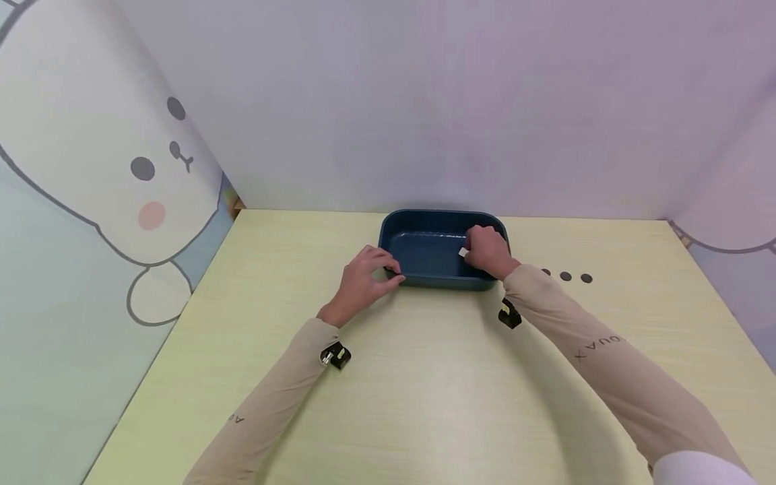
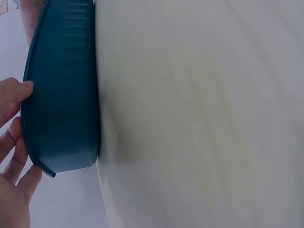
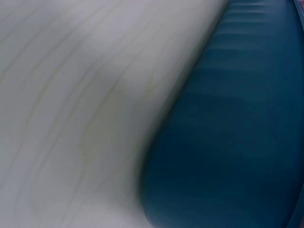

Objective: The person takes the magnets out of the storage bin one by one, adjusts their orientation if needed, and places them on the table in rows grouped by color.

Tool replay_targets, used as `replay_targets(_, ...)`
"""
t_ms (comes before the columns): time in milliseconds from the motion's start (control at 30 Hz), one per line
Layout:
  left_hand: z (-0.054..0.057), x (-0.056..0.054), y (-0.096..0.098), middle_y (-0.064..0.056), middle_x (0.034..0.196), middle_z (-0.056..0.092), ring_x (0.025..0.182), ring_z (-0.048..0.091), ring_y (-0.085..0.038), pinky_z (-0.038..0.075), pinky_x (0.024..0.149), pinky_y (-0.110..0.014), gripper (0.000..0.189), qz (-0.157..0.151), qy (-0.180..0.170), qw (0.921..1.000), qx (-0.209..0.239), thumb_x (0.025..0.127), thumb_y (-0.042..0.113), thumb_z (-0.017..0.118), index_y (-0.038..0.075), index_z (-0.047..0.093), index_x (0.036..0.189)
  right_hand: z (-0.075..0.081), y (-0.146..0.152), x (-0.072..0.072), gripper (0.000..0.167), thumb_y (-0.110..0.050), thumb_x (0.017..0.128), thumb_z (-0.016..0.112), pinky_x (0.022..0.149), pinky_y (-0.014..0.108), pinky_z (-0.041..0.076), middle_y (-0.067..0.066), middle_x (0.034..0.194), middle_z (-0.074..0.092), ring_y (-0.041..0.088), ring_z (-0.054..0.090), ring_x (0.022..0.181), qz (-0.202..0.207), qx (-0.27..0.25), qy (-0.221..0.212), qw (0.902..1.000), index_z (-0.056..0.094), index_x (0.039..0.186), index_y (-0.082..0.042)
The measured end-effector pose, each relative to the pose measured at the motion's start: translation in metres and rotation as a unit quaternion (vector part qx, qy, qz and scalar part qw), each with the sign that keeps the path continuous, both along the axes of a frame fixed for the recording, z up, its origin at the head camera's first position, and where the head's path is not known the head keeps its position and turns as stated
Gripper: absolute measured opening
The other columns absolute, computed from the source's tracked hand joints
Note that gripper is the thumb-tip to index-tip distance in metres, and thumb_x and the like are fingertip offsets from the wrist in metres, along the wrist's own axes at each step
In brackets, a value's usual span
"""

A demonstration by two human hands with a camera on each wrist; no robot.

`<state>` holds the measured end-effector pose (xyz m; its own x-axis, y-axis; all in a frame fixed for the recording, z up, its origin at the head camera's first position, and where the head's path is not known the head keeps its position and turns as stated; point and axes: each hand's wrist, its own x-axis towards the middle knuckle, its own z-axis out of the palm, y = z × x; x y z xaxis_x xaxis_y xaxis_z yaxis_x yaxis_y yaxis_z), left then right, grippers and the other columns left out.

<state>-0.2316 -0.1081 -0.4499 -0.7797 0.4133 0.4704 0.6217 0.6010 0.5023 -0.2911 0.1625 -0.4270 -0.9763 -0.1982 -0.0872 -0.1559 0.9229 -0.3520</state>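
A dark blue rectangular plastic tub [image 1: 448, 283] stands open-topped at the far side of the table. At its near left corner my left hand [image 1: 362, 277] pinches the rim, thumb on the near side; the left wrist view shows the thumb [image 2: 28, 88] and fingers at the tub's edge. My right hand [image 1: 488, 252] reaches over the near right rim into the tub, fingers curled. A small white piece [image 1: 463, 252] sticks out from under those fingers; the rest of it is hidden. In the right wrist view only the tub's outer wall [image 3: 228, 142] shows beside the table.
Three black round dots [image 1: 566, 276] lie in a row on the pale wooden table [image 1: 412, 391], right of the tub. A plain pale wall [image 1: 424, 114] rises directly behind it. Cartoon-printed panels [image 1: 91, 202] border the table's sides.
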Motion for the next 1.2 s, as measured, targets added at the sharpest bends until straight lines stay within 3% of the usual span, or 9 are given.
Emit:
replay_targets(400, -0.001, 0.0, -0.001, 0.003, 0.093, 0.063, 0.091, 0.052, -0.013, 0.048, 0.071, -0.03, 0.011, -0.001, 0.009, 1.0, 0.001, 0.079, 0.022, 0.078, 0.017, 0.069, 0.08, -0.004, -0.001, 0.0, 0.01, 0.002, 0.08, 0.058, 0.069, 0.043, 0.05, 0.014, 0.081, 0.065, 0.028, 0.06, 0.073, 0.037, -0.053, -0.011, 0.9978, 0.068, 0.083, 0.002)
replay_targets(633, 0.0, 0.0, -0.001, 0.003, 0.093, 0.064, 0.092, 0.052, -0.013, 0.048, 0.07, -0.03, 0.011, 0.004, 0.01, 0.9999, -0.003, 0.078, 0.023, 0.078, 0.017, 0.069, 0.08, 0.002, 0.0, 0.002, 0.009, 0.002, 0.083, 0.061, 0.071, 0.043, 0.05, 0.017, 0.086, 0.067, 0.027, 0.061, 0.076, 0.042, -0.111, 0.02, 0.9927, 0.068, 0.089, 0.004)
replay_targets(867, 0.0, 0.0, -0.001, 0.002, 0.093, 0.063, 0.092, 0.052, -0.014, 0.048, 0.072, -0.03, 0.012, 0.002, 0.006, 1.0, -0.002, 0.078, 0.023, 0.079, 0.016, 0.069, 0.08, 0.005, 0.004, 0.006, 0.009, 0.002, 0.085, 0.064, 0.058, 0.035, 0.054, 0.019, 0.078, 0.067, 0.024, 0.065, 0.061, 0.024, -0.211, 0.008, 0.9772, 0.067, 0.089, 0.009)
replay_targets(967, 0.0, -0.001, -0.002, 0.002, 0.093, 0.063, 0.092, 0.052, -0.013, 0.048, 0.073, -0.03, 0.012, 0.003, 0.004, 1.0, -0.005, 0.078, 0.023, 0.078, 0.017, 0.069, 0.08, 0.004, 0.006, 0.007, 0.011, 0.0, 0.086, 0.067, 0.059, 0.036, 0.055, 0.021, 0.077, 0.067, 0.024, 0.066, 0.06, 0.017, -0.242, -0.003, 0.9701, 0.068, 0.089, 0.01)
replay_targets(1200, 0.0, -0.001, -0.001, 0.002, 0.094, 0.063, 0.093, 0.052, -0.013, 0.048, 0.073, -0.03, 0.012, 0.005, 0.001, 1.0, -0.006, 0.078, 0.023, 0.079, 0.016, 0.069, 0.081, 0.004, 0.015, 0.009, 0.015, 0.001, 0.087, 0.065, 0.068, 0.036, 0.055, 0.025, 0.096, 0.065, 0.025, 0.069, 0.07, -0.019, -0.302, -0.052, 0.9515, 0.067, 0.098, 0.011)
